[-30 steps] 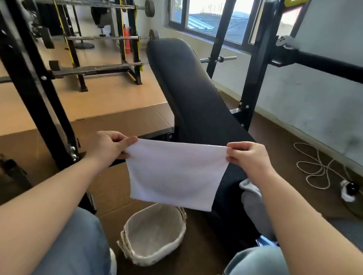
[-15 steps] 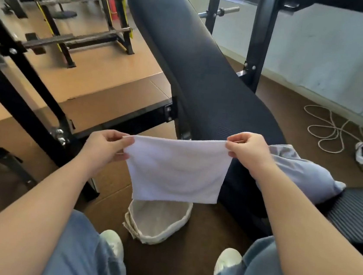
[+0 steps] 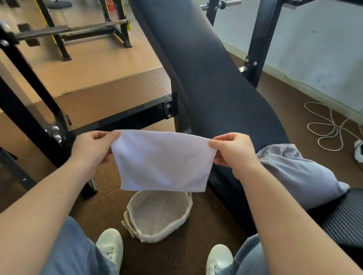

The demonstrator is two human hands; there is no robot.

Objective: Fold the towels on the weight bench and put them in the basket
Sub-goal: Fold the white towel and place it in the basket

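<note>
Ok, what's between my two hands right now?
The white towel, stretched between the left hand and right hand, each pinching a top corner; the head view shows it.

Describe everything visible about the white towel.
The white towel is plain soft cloth, hanging flat as a rough rectangle. The left hand pinches its top left corner, the right hand its top right. It hangs in the air above the basket, hiding part of the rim.
</note>
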